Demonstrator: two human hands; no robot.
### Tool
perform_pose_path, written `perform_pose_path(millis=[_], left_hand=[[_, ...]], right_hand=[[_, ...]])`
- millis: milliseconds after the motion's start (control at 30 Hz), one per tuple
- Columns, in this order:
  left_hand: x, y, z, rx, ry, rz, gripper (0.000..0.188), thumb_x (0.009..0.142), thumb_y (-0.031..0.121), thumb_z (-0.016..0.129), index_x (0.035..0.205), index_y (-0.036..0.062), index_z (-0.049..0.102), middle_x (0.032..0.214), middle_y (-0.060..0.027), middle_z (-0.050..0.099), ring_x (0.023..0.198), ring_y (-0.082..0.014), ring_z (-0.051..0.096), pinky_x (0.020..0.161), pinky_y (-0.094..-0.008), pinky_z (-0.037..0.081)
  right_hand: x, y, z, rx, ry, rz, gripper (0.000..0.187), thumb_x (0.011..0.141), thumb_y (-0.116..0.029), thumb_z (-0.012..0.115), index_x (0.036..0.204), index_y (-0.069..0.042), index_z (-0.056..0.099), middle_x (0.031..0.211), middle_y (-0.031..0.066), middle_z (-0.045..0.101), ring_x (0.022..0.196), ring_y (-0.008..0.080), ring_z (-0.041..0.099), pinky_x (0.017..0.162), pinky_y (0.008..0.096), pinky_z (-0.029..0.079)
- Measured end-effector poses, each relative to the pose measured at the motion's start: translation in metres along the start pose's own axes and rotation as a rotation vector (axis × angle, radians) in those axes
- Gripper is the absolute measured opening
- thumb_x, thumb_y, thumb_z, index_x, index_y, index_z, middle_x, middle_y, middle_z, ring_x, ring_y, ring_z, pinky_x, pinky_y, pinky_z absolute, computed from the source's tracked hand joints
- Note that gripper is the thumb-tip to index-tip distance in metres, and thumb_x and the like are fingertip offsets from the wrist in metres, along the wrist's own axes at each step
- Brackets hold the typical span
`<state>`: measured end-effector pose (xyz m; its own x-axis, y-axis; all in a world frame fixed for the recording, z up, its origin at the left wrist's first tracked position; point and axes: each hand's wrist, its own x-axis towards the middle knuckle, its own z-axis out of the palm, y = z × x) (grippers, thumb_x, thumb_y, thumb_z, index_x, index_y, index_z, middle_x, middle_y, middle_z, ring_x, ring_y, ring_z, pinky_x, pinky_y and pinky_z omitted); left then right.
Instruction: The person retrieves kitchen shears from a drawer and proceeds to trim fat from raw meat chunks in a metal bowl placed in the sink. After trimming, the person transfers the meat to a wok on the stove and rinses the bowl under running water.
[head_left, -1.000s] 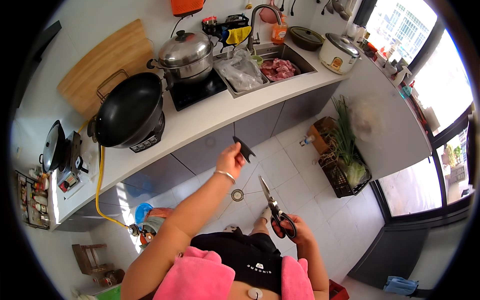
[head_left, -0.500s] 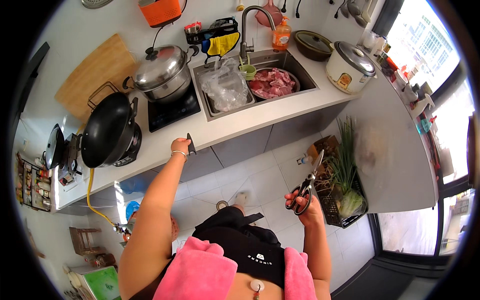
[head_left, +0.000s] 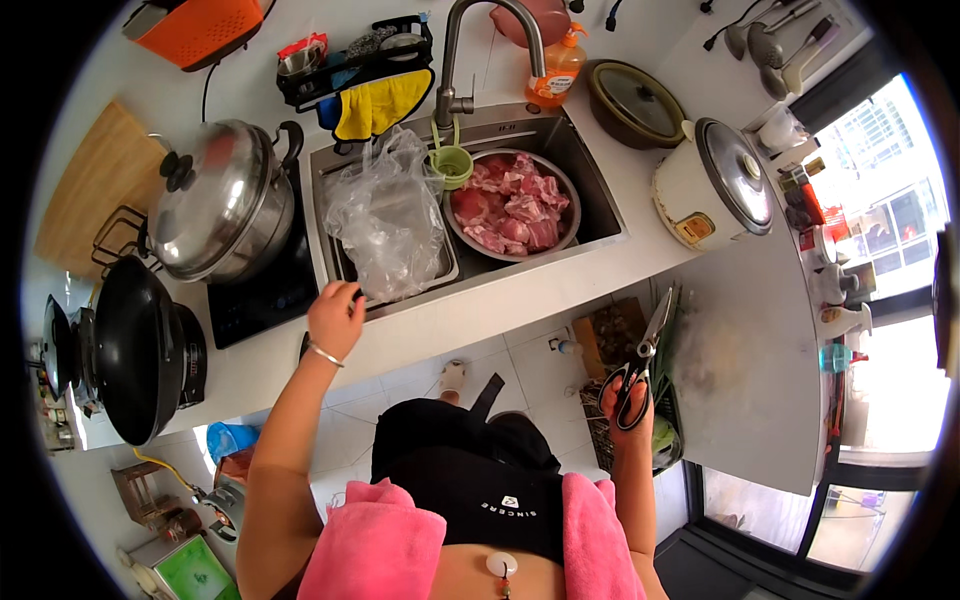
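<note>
By the sink [head_left: 600, 215], scissors [head_left: 649, 346] upright on the right

Out in front of the table [head_left: 520, 302], the right hand [head_left: 634, 402] holds the scissors, its fingers curled narrow through and around the dark loops. Their long axis runs away from the person, leaning slightly right, with the tips at the far end; whether the blades are parted or together is hard to tell.

Across at the table's near edge, the left hand [head_left: 336, 322] has its fingers drawn in narrow about a dark piece [head_left: 357, 295]. Only a small end of it shows, so its shape and long axis cannot be told. From these fingers the scissors lie to the right and nearer the person, well apart.

Just beyond the left fingers lies the clear bag [head_left: 385, 215], spread over the left part of the sink. To its right, the bowl [head_left: 574, 208] of raw meat [head_left: 515, 205] sits in the sink, a green cup [head_left: 453, 166] at its rim. Seen from the scissors, the meat is up and to the left; the blades point past its right side, not at it. The left hand is the nearer one to the sink; the right hangs out over the floor side.
</note>
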<state>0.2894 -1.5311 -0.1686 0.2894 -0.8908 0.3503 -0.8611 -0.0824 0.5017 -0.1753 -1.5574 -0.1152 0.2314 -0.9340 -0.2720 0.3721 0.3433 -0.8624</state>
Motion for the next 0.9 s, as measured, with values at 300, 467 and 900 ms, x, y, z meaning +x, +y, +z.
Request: perform_pose_path(millis=[300, 467, 900], left_hand=[[0.169, 0.113, 0.181, -0.049, -0.455, 0.117, 0.035, 0.074, 0.022, 0.069, 0.103, 0.0039, 0.059, 0.092, -0.0146, 0.060, 0.085, -0.0328, 0.059, 0.074, -0.0414, 0.049], [0.245, 0.176, 0.276, 0.119, -0.537, 0.056, 0.064, 0.072, 0.016, 0.068, 0.130, 0.0013, 0.043, 0.113, -0.0203, 0.055, 0.105, -0.0354, 0.054, 0.087, -0.0404, 0.046], [0.310, 0.176, 0.371, 0.371, -0.524, 0.017, 0.051, 0.059, 0.011, 0.073, 0.108, 0.0104, 0.058, 0.105, -0.0134, 0.061, 0.100, -0.0305, 0.057, 0.084, -0.0412, 0.046]], right_hand=[[0.152, -0.043, 0.010, -0.007, -0.278, 0.032, 0.073, 0.079, -0.075, 0.043, 0.102, -0.006, 0.048, 0.084, 0.0049, 0.047, 0.075, 0.0167, 0.042, 0.068, 0.0285, 0.033], [0.230, -0.062, -0.026, 0.157, -0.323, 0.109, 0.067, 0.080, -0.070, 0.049, 0.098, -0.006, 0.051, 0.080, 0.0061, 0.051, 0.073, 0.0187, 0.048, 0.069, 0.0295, 0.036], [0.345, -0.091, -0.100, -0.027, -0.410, 0.346, 0.066, 0.076, -0.067, 0.058, 0.088, -0.002, 0.055, 0.073, 0.0064, 0.054, 0.068, 0.0162, 0.052, 0.063, 0.0277, 0.039]])
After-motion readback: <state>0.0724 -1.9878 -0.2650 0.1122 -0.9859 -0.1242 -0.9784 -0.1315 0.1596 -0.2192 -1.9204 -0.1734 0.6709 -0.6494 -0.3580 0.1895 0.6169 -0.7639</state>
